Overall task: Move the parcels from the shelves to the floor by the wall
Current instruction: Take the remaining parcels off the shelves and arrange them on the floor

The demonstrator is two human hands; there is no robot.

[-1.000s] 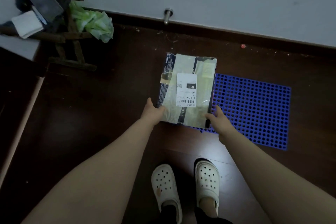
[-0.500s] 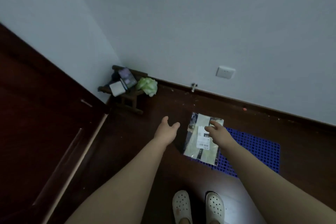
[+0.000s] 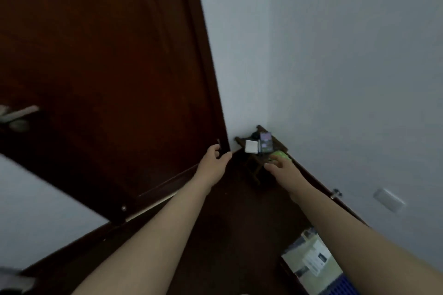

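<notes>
Floor: dark polished wood point(image 3: 239, 223), running up to a dark skirting under pale matte walls point(image 3: 347, 79).
Door: tall red-brown wooden panel point(image 3: 107, 67), left of the corner.
Corner: small dark wooden stool point(image 3: 255, 167); on it a flat white box point(image 3: 251, 146) and a crumpled green bag point(image 3: 280, 154).
Parcel point(image 3: 309, 258): flat, in glossy wrap with a white label. It lies on the floor near the wall, against a blue perforated mat point(image 3: 342, 285).
Left hand point(image 3: 215, 158): empty, fingers loosely curled.
Right hand point(image 3: 280, 166): empty, fingers stretched forward.
</notes>
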